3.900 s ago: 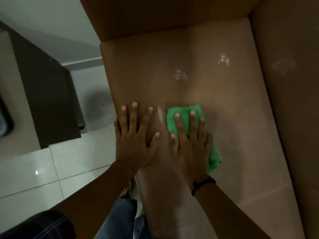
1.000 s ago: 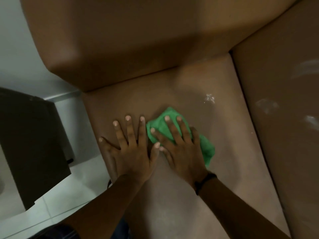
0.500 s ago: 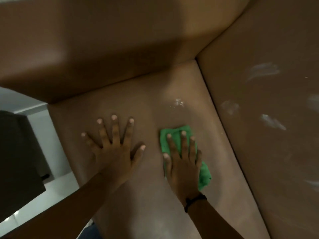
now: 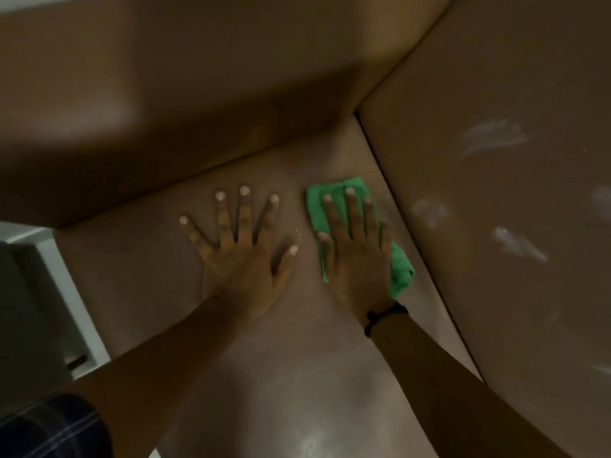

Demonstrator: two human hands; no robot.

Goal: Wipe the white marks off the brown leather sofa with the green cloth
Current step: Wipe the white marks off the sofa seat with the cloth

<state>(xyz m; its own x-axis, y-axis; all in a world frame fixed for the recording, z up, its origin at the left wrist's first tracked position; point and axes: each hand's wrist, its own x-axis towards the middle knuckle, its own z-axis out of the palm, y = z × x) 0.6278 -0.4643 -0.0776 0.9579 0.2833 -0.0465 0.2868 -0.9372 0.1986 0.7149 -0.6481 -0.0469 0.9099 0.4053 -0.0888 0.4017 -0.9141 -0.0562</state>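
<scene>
Green cloth [image 4: 398, 271]: flat on the sofa seat [image 4: 297, 358], near the backrest [image 4: 512, 259].
Right hand [image 4: 357, 256]: pressed flat on the cloth, fingers extended.
Left hand [image 4: 241, 246]: empty, fingers spread on the seat.
White marks [image 4: 519, 244]: on the backrest, probably smears.

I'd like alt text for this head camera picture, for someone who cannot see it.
Seen from above, a person's right hand presses a green cloth flat on a brown leather sofa seat, near the seam with the backrest. The left hand lies spread on the seat beside it. White smears mark the backrest.
</scene>
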